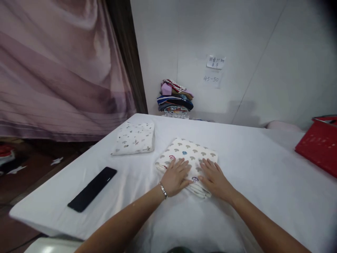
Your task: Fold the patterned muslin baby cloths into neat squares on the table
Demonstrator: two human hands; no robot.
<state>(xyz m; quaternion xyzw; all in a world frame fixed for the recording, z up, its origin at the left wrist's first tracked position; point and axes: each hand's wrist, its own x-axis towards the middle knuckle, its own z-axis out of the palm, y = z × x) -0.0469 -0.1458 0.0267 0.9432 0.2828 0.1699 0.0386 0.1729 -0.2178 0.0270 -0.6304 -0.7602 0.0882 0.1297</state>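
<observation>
A folded white cloth with a mushroom print (188, 151) lies on the white-covered table, its layered edges showing at the near side. My left hand (176, 177) rests flat on its near left part, fingers stretched forward; a silver bracelet circles that wrist. On the near right part lies my right hand (216, 178), palm down with fingers extended. Neither hand grips the fabric. Beyond and to the left is a second folded white cloth (135, 137) with small grey and dark motifs, apart from both hands.
A black phone (92, 189) lies on the white table (252, 168) at the left. At the right edge stands a red basket (319, 144). Behind the table a stack of folded clothes (176, 100) is against the wall. A pink curtain (58, 70) hangs at the left.
</observation>
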